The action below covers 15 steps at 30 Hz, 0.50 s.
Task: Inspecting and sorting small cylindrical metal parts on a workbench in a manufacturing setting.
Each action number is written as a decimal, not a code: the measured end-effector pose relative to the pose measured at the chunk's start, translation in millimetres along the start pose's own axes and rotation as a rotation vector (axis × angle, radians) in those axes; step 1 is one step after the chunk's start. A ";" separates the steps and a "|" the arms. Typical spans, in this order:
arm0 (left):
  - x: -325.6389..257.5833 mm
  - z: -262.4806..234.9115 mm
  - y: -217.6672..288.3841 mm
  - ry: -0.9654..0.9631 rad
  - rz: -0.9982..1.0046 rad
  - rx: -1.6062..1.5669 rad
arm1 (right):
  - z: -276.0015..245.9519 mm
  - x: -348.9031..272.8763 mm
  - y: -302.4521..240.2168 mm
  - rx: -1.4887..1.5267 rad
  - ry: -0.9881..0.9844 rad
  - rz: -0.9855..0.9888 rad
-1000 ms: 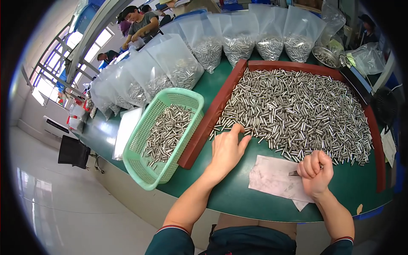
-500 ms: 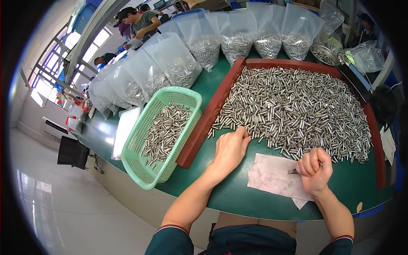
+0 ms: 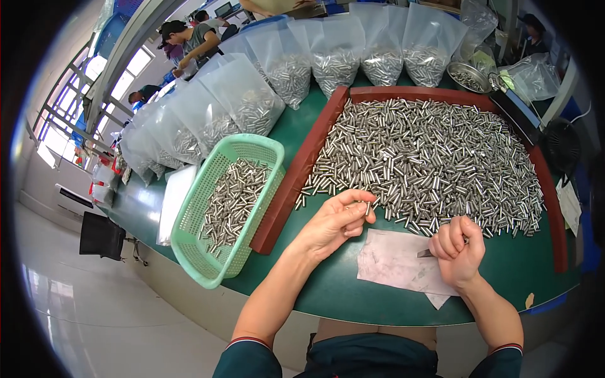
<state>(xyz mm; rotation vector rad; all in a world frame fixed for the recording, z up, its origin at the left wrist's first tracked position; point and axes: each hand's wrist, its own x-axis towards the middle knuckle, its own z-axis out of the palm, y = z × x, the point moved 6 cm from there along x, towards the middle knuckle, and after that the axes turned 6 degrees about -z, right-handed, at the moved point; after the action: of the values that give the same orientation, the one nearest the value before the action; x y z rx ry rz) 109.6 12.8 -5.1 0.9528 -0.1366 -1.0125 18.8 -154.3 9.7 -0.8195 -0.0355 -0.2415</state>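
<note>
My left hand (image 3: 333, 222) is at the near edge of a big heap of small silver metal cylinders (image 3: 435, 160) and pinches one cylinder (image 3: 367, 207) between thumb and fingertips. My right hand (image 3: 458, 249) is curled in a fist over a white sheet of paper (image 3: 394, 261), gripping a small dark-tipped tool (image 3: 425, 253) whose point sticks out to the left. The heap lies on the green table (image 3: 504, 268) inside a dark red wooden frame (image 3: 293, 186).
A green plastic basket (image 3: 208, 252) partly filled with cylinders stands left of the frame. Clear plastic bags of cylinders (image 3: 283, 69) line the back and left. A metal bowl (image 3: 467, 77) sits at the back right. Other people (image 3: 189, 38) work at tables behind.
My left hand lifted off the heap's edge and turned, now pinching one cylinder. My right fist stayed over the paper.
</note>
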 end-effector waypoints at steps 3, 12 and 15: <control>-0.5 -2.3 -0.6 0.048 -0.007 0.016 | 0.0 -0.4 -0.4 0.002 0.008 -0.006; 1.0 3.4 -3.0 0.065 -0.006 0.007 | -1.7 -1.1 -0.8 0.015 0.017 -0.010; 1.9 6.5 -4.1 0.090 -0.076 -0.002 | -2.6 -0.7 -0.9 0.015 0.015 -0.016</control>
<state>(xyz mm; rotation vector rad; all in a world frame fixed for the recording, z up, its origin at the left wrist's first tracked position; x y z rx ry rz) 104.6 6.6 -4.7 1.0065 -0.0250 -1.0377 17.8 -156.6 8.5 -0.8031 -0.0297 -0.2617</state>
